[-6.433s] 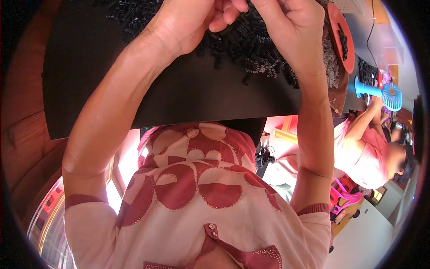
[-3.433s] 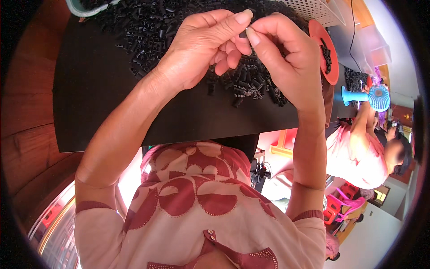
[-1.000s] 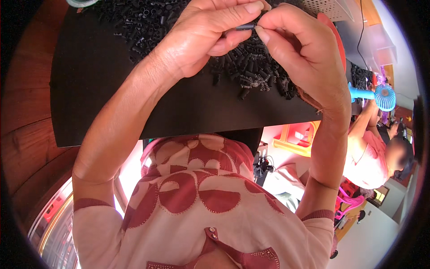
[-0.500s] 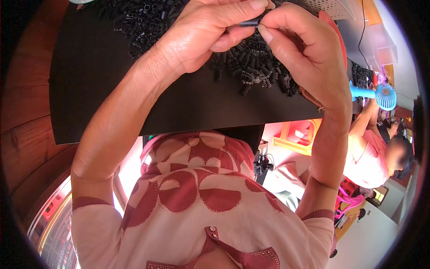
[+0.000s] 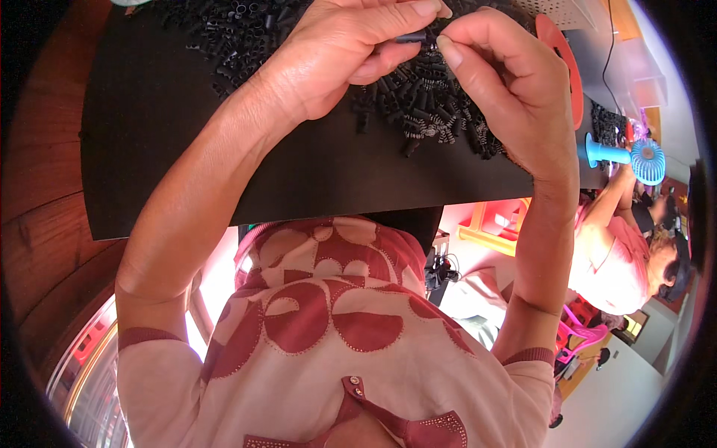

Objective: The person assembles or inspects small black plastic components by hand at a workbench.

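Observation:
A small black tube sits in the grip of my left hand, between its thumb and fingers, with one end sticking out to the right. My right hand is just beside that end, its thumb and index finger pinched together. Whether anything is between those two fingertips is too small to make out. Below and behind the hands spreads a heap of black parts with ribbed, spring-like ends. More short black tubes lie piled left of my left wrist.
The parts lie on a dark table. A red-orange rimmed object and a perforated pale basket are beyond my right hand. A blue handheld fan stands at right, near a person in pink. An orange stool is below the table edge.
My right hand has drawn slightly to the right, away from the tube's end, which it was touching or nearly touching. The left hand keeps the tube almost in place.

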The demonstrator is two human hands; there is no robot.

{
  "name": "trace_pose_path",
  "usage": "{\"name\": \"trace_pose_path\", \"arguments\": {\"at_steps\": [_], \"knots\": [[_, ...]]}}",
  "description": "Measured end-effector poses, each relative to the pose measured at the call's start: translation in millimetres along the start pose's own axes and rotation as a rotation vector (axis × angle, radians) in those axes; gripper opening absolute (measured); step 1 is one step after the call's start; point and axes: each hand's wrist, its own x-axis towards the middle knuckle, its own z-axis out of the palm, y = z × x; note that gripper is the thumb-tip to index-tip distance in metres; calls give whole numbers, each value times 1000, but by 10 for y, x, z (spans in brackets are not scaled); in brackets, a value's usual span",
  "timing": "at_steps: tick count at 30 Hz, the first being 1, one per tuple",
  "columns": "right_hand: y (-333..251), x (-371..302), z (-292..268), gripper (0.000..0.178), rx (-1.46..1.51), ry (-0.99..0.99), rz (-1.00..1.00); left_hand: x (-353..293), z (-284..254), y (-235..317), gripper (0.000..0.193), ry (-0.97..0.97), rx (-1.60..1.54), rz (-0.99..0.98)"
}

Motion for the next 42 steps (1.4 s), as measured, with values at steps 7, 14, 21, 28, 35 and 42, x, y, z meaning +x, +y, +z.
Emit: {"name": "trace_pose_path", "arguments": {"at_steps": [7, 14, 21, 28, 35, 42], "knots": [[295, -235, 88, 3, 12, 99, 127, 16, -34, -30, 20, -30, -41, 27], [-14, -136, 118, 6, 67, 95, 135, -10, -26, -30, 20, -1, -14, 49], [342, -247, 300, 4, 163, 83, 99, 10, -56, -28, 21, -46, -14, 70], [352, -256, 383, 5, 166, 93, 109, 18, -53, -19, 20, -27, -10, 55], [353, -291, 473, 8, 218, 95, 117, 21, -30, -29, 19, 0, 18, 67], [371, -332, 487, 8, 202, 91, 103, 14, -50, -42, 19, -64, 19, 85]]}}
